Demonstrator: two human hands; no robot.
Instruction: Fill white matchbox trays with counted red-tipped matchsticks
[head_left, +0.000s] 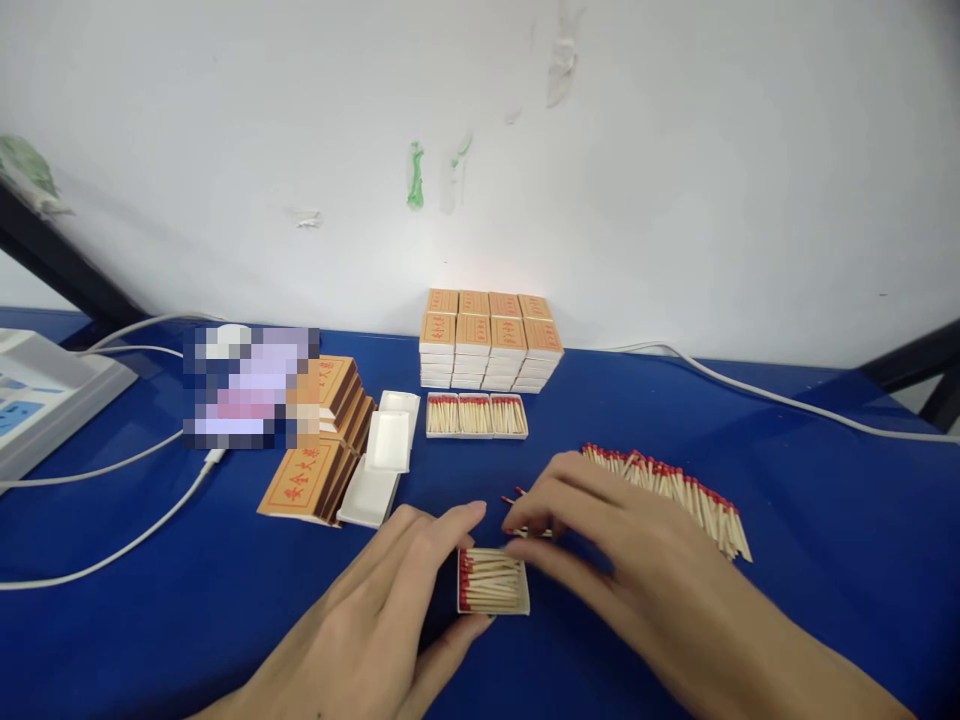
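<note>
A white matchbox tray (525, 597) filled with red-headed matches (491, 580) lies at the front middle of the table. My left hand (375, 600) grips it, thumb at its near edge and fingers at its far edge. My right hand (622, 540) is bent over the tray's far right corner. A few matches (531, 533) show between its thumb and index finger, partly hidden by the fingers. Behind that hand, a spread pile of loose matches (675, 485) lies on the table. Three filled trays (459, 435) stand side by side farther back.
Orange matchboxes (491, 335) are stacked by the wall. To the left are orange box sleeves (300, 480) and several empty white trays (388, 442). A blurred-out object (251, 385) with a white cable (150, 560) lies beyond them on the blue table (225, 630).
</note>
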